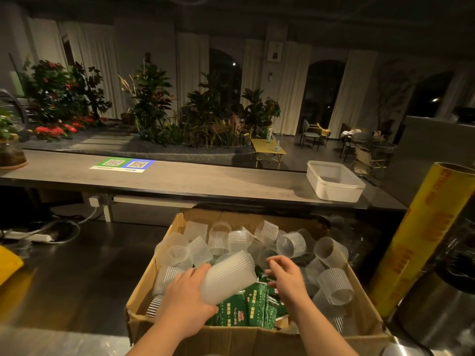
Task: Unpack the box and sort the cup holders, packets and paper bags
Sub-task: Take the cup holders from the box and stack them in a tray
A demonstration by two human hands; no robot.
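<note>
- Two bare forearms are seen at the lower edge, reaching over the front wall of an open cardboard box (231, 337).
- A stack of cup holders (231, 274), ribbed and half clear, is held by the left hand (186, 298). Its fingers are curled round the lower end of the stack, which is tilted up and away to the right, above the middle of the box.
- The right hand (286, 277) is held just beside the upper end of the stack. Its fingers (276, 263) are loosely bent and a little spread, and nothing is gripped by them. Whether the stack is touched by them cannot be told.
- Green packets (248, 305) with white print are lying in the near middle part of the box, partly covered by both hands.
- Many loose cup holders (331, 249) are scattered in the box around the packets, some upright and some on their side.
- The box is placed on a dark worktop (77, 278) with a shiny surface.
- A yellow roll (416, 240) is leaned to the right of the box, and a steel pot (437, 312) is seen just beside it.
- Behind the box a higher grey worktop (192, 179) is seen. A white tub (334, 182) is placed near its right end, and a sheet with two square codes (123, 164) is laid further left, well apart from the tub.
- Plants (154, 98), some with red flowers, are seen far behind.
</note>
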